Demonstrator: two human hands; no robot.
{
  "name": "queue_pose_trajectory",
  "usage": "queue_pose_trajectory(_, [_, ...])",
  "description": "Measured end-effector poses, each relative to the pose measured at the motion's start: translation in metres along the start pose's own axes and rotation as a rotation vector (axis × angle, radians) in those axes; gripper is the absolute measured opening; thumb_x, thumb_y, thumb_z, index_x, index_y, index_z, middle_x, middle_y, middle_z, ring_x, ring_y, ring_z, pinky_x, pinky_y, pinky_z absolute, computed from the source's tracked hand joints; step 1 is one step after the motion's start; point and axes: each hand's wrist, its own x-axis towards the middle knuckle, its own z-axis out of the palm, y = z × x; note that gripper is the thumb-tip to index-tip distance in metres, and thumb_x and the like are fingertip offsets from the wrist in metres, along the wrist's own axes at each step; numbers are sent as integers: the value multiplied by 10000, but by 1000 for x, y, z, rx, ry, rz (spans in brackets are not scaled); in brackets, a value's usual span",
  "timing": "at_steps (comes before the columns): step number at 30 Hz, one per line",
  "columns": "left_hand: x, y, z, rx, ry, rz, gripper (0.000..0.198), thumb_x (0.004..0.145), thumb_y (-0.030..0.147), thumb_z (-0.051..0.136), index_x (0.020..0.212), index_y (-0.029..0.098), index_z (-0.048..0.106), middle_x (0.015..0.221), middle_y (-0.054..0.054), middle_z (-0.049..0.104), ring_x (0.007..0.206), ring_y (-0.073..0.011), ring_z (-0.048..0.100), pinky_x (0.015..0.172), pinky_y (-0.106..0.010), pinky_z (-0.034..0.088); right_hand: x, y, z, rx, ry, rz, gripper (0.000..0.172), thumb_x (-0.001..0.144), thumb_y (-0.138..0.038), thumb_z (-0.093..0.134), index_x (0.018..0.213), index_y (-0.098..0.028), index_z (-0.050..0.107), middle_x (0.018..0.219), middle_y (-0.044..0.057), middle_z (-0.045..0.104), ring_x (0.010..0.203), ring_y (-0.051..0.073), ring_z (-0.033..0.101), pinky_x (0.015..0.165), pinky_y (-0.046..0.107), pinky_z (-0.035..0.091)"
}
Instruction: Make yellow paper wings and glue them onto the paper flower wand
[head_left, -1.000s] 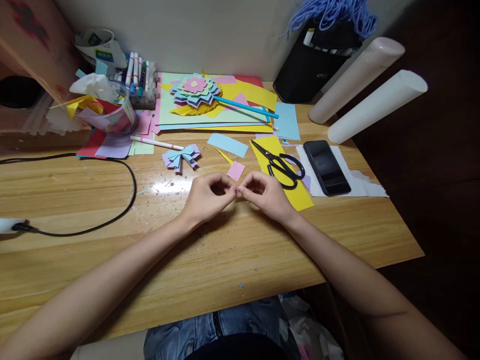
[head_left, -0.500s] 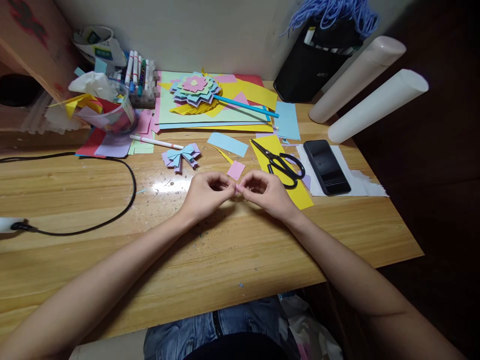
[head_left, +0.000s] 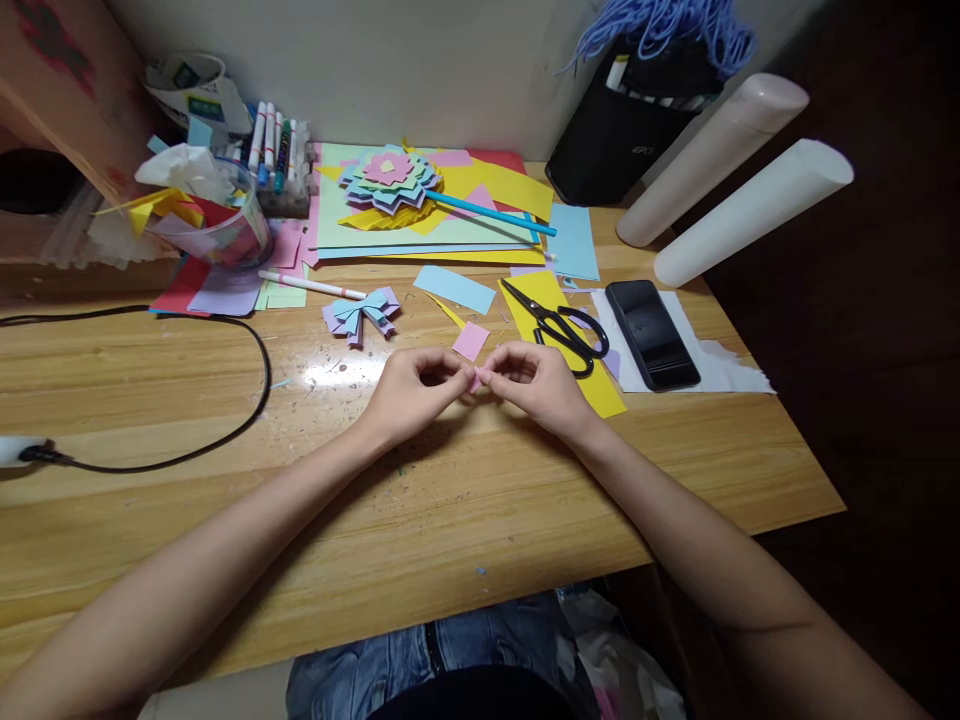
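My left hand [head_left: 420, 392] and my right hand [head_left: 531, 385] meet at the fingertips above the desk, both pinching one small piece of pink paper [head_left: 477, 380]. Most of that piece is hidden by my fingers. Just beyond them a pink paper square [head_left: 471, 341] lies flat. Black-handled scissors [head_left: 564, 330] rest on a yellow sheet [head_left: 600, 396] beyond my right hand. A blue and purple paper bow [head_left: 362, 316] lies beyond my left hand, near a light blue strip [head_left: 454, 288].
A layered paper flower [head_left: 390, 178] on a blue stick lies on coloured sheets at the back. A phone [head_left: 652, 334] and two white rolls [head_left: 754, 212] stand or lie to the right. A black cable [head_left: 266, 385] curves at the left, below a cup of scraps [head_left: 251, 235].
My fingertips have shifted slightly on the small pink paper, and a bit more of it shows below them. Both hands stay in nearly the same place.
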Motion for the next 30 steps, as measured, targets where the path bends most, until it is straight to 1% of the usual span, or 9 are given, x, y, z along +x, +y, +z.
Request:
queue_pose_trajectory(4, [-2, -2, 0, 48, -7, 8, 157, 763, 265, 625, 738, 115, 665, 729, -53, 690, 656, -127, 625, 644, -235, 494, 0, -2, 0, -19, 1, 12, 290, 661, -411, 728, 693, -149, 608, 691, 25, 638, 627, 124, 597, 588, 254, 486])
queue_pose_trajectory(11, [-2, 0, 2, 70, 12, 52, 123, 741, 222, 640, 674, 119, 633, 659, -38, 660, 602, -112, 584, 589, -223, 458, 0, 1, -1, -35, -6, 8, 279, 659, -393, 735, 694, -153, 596, 672, 10, 611, 593, 111, 564, 560, 250, 464])
queue_pose_trajectory(18, [0, 3, -1, 19, -10, 54, 114, 735, 157, 616, 627, 129, 641, 641, -24, 653, 630, -113, 580, 642, -239, 451, 0, 0, 1, -29, -34, 25, 268, 670, -387, 726, 694, -155, 595, 689, 25, 640, 620, 129, 596, 583, 264, 475])
queue_pose_trajectory(24, [1, 2, -3, 3, -63, 33, 149, 765, 252, 618, 690, 132, 663, 682, -28, 675, 647, -115, 599, 645, -237, 457, 2, -5, -2, 14, -63, 46, 274, 669, -402, 727, 677, -156, 604, 692, 35, 669, 657, 137, 612, 640, 274, 483])
queue_pose_trajectory(30, [0, 0, -2, -18, -22, 2, 130, 745, 244, 636, 697, 124, 638, 682, -34, 674, 622, -113, 614, 614, -226, 475, 2, -5, -3, 11, -74, 55, 261, 673, -388, 727, 675, -154, 611, 696, 38, 673, 666, 140, 614, 647, 275, 477])
